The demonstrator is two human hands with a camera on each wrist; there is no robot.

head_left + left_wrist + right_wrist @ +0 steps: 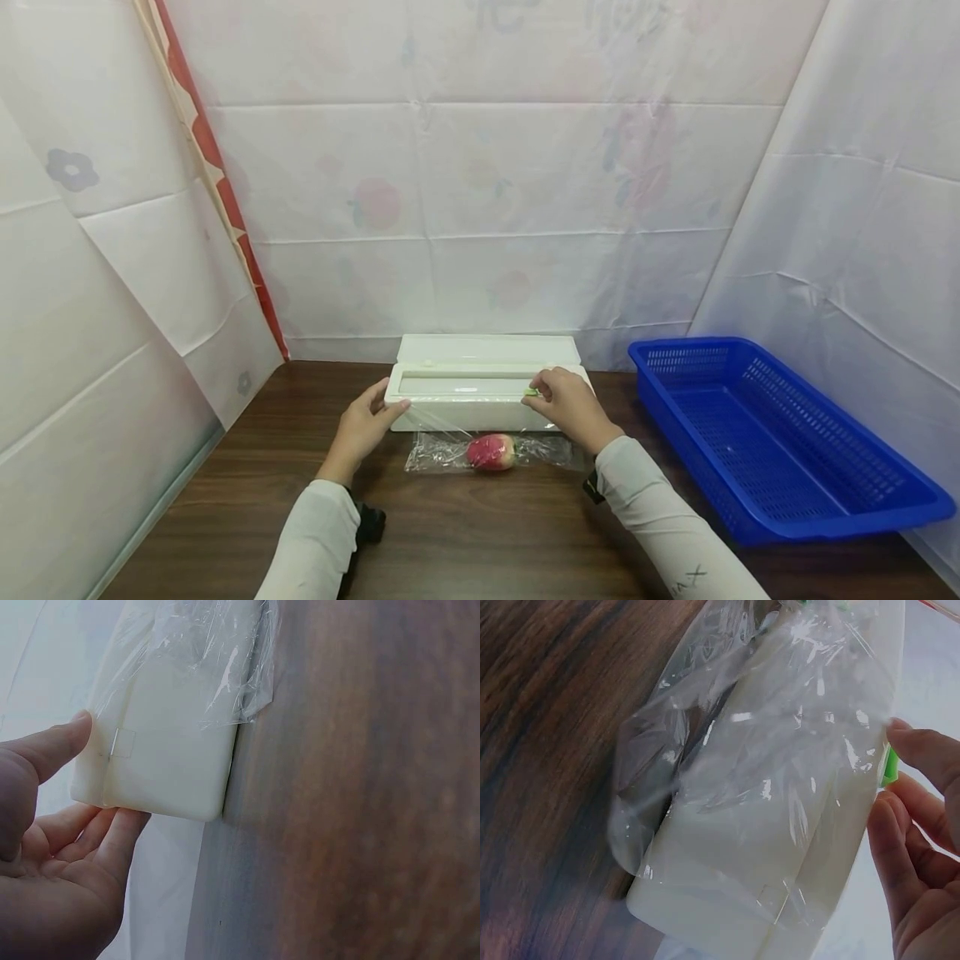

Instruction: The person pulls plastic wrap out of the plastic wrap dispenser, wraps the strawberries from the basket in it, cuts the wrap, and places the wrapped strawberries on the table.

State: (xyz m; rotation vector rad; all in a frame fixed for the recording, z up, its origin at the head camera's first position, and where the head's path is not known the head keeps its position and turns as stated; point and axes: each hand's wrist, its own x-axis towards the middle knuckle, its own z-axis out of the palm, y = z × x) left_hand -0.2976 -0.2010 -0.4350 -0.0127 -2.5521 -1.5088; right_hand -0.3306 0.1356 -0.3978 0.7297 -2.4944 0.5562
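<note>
A long white cling film dispenser (465, 414) stands on the table with its lid (487, 348) raised at the back. My left hand (363, 427) grips its left end, thumb on the front top edge and fingers around the end, as the left wrist view also shows. On the right, my right hand (567, 406) pinches a small green slide cutter (889, 766) at the top edge. Clear film (772, 750) hangs from the dispenser down its front. Before it lies a red and pale yellow fruit (489, 452), covered by the film.
A blue plastic basket (832, 527) with perforated sides stands to the right of the dispenser. Behind and beside the brown wooden table (465, 542) hang white patterned sheets (480, 183). Dark wrist straps (370, 525) sit below the sleeves.
</note>
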